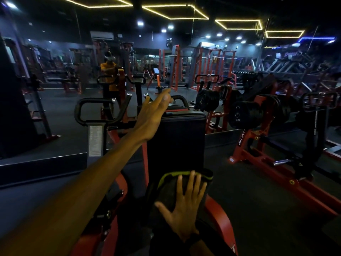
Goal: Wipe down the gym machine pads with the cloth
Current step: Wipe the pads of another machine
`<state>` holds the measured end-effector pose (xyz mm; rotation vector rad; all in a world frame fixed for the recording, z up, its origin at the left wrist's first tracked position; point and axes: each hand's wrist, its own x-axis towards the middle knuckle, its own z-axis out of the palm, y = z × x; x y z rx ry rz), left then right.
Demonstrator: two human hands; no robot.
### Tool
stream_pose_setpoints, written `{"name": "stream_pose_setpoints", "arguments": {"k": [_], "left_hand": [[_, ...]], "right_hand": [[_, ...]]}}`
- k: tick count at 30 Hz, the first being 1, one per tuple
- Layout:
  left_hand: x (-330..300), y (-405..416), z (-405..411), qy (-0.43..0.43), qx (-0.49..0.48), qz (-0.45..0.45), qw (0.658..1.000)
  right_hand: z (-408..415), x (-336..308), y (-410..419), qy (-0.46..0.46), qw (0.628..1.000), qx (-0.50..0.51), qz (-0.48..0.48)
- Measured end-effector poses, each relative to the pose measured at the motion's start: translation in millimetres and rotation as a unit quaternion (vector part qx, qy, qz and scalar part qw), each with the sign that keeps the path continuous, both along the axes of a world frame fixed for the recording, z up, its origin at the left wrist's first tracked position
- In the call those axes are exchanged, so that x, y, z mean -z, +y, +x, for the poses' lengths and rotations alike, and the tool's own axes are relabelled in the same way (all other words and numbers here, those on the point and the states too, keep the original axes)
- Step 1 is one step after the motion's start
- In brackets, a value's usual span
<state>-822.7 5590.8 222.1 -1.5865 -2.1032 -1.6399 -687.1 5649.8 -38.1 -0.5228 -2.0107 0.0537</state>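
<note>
Two hands are in view, one cloth, and one upright black pad on the red-framed machine directly ahead. The right hand lies flat with its fingers spread and straight, pressing the cloth against the lower part of the machine, just below the upright pad. The cloth is dark with a yellow-green edge, and most of it sits under the palm and fingers, with its bordered top edge showing just beyond the fingertips. The left hand reaches forward on an outstretched arm, fingers extended and loose, holding nothing; it is at the pad's upper left corner, though whether it touches the pad is hard to tell. It is well apart from the cloth. Two black loop handles rise on either side of the pad's top. To the right stands one other red machine loaded with black weight plates. A mirror wall behind reflects a person in an orange top. Yellow light strips form outlines on the dark ceiling.
</note>
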Motion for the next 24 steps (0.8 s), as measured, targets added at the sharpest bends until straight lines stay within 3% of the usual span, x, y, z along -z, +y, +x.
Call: {"name": "stream_pose_setpoints", "arguments": {"k": [3, 10, 17, 19, 24], "left_hand": [[-4, -4, 5, 0.013, 0.001, -0.010, 1.000], [-8, -7, 7, -0.035, 0.037, -0.016, 0.999], [-24, -26, -4, -0.226, 0.135, 0.101, 0.959], [-24, -34, -12, -0.228, 0.106, 0.161, 0.954], [3, -46, -23, -0.105, -0.059, 0.267, 0.956]], "right_hand": [[-2, -3, -4, 0.011, 1.000, 0.000, -0.021], [-31, -103, -8, 0.055, 0.998, -0.003, -0.008], [-56, -193, -1, 0.038, 0.997, 0.007, 0.070], [-60, -202, -6, 0.023, 0.995, 0.010, 0.094], [-68, -200, -29, -0.098, 0.965, 0.013, 0.243]]}}
